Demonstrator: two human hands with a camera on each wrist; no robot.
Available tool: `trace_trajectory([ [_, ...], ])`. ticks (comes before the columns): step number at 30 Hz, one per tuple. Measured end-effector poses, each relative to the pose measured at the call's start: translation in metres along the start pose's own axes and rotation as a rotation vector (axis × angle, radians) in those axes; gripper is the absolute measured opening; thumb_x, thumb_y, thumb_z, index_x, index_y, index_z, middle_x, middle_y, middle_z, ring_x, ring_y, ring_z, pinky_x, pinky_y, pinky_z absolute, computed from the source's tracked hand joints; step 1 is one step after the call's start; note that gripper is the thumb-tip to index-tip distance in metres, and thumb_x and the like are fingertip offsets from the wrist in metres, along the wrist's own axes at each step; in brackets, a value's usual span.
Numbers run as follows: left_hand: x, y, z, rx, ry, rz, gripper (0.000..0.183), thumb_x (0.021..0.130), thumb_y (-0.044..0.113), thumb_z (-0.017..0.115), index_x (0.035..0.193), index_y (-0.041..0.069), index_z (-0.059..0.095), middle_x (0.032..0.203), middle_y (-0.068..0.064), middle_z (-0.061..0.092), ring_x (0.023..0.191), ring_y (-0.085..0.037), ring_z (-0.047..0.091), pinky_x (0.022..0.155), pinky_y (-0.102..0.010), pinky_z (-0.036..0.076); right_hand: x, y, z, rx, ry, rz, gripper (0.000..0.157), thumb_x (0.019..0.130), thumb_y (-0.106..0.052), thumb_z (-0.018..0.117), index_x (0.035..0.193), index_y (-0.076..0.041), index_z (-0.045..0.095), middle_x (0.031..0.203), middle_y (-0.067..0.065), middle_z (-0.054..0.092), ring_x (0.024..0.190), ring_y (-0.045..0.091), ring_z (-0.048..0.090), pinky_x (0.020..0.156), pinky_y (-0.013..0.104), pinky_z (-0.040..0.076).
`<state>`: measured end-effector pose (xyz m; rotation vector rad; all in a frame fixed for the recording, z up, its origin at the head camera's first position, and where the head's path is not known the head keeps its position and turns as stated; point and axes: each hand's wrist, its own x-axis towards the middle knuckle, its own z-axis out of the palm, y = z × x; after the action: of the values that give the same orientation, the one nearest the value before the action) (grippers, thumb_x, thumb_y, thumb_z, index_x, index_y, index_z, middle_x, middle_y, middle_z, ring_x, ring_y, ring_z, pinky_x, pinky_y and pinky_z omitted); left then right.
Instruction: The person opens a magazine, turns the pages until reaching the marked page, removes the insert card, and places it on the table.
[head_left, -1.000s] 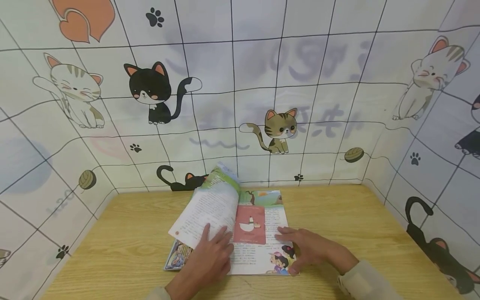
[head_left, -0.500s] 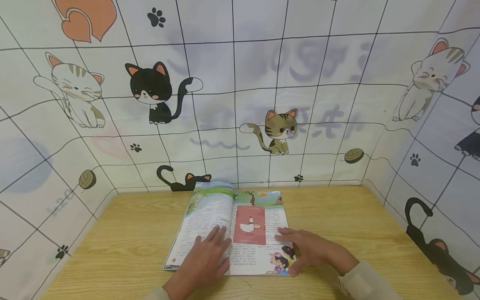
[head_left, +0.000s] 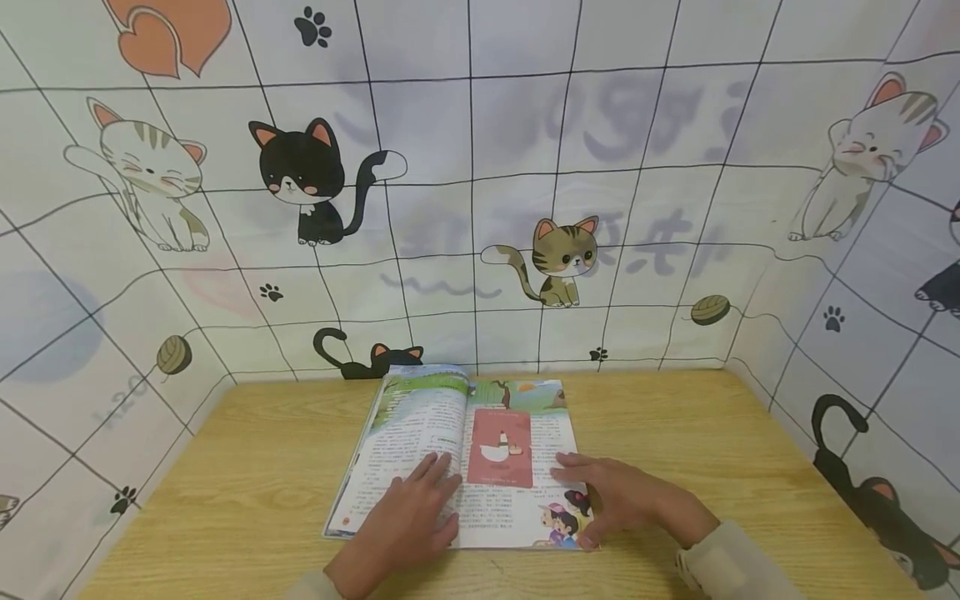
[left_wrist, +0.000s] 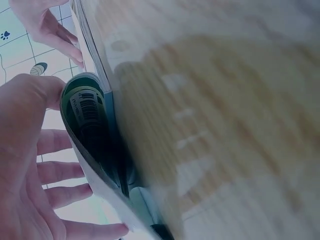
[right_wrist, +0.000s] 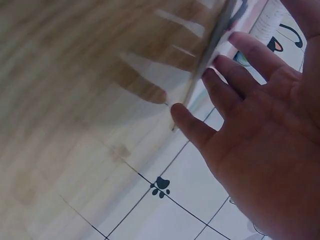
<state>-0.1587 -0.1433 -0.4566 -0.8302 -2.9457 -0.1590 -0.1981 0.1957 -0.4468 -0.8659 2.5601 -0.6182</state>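
Note:
An open magazine (head_left: 416,429) lies on the table, its pages covered in small print, with a green landscape across the top. On its right page lies a red card (head_left: 519,467) with a white bird-like shape on it. My left hand (head_left: 405,521) rests on the lower left page near the fold, fingers extended. At the right page's outer edge, my right hand (head_left: 618,496) touches the paper with spread fingers, its thumb by the lower corner and a cartoon of children. In the left wrist view, the left hand's straight fingers (left_wrist: 62,172) lie along a curved page edge, with a barcode (left_wrist: 89,107) showing beneath.
The wooden table (head_left: 675,425) extends to both sides of the magazine. Behind it and along both sides stands a white wall covering (head_left: 435,208) with black grid lines and cartoon cats.
The lifted left page has come down flat, hiding the picture that showed beneath it. My left hand has shifted slightly left and down the page. My right hand has stayed in place.

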Motion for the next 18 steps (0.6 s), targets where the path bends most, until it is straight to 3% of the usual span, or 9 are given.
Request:
trace_trajectory([
  [4, 0.0, -0.002, 0.001, -0.005, 0.003, 0.006, 0.047, 0.091, 0.038, 0.063, 0.131, 0.014, 0.063, 0.145, -0.012, 0.052, 0.133, -0.035, 0.049, 0.085, -0.058, 0.053, 0.006, -0.007, -0.007, -0.014, 0.001, 0.052, 0.083, 0.076, -0.056, 0.079, 0.144, -0.014, 0.054, 0.151, 0.006, 0.047, 0.138, 0.033, 0.043, 0.107, 0.058, 0.037],
  [8, 0.0, -0.003, 0.001, -0.005, 0.011, 0.017, 0.046, 0.091, 0.038, 0.063, 0.131, 0.014, 0.063, 0.144, -0.012, 0.052, 0.132, -0.035, 0.05, 0.084, -0.057, 0.054, 0.021, -0.011, -0.012, -0.017, 0.073, 0.059, 0.076, 0.083, -0.055, 0.073, 0.142, -0.01, 0.055, 0.143, 0.01, 0.054, 0.132, 0.035, 0.049, 0.105, 0.057, 0.04],
  [18, 0.0, -0.005, 0.002, -0.013, 0.0, 0.023, 0.047, 0.092, 0.039, 0.063, 0.132, 0.014, 0.062, 0.145, -0.012, 0.052, 0.132, -0.035, 0.051, 0.084, -0.057, 0.054, 0.071, -0.011, -0.013, -0.075, 0.191, 0.009, 0.074, 0.091, -0.042, 0.07, 0.15, -0.008, 0.042, 0.152, 0.015, 0.044, 0.139, 0.038, 0.04, 0.109, 0.059, 0.035],
])
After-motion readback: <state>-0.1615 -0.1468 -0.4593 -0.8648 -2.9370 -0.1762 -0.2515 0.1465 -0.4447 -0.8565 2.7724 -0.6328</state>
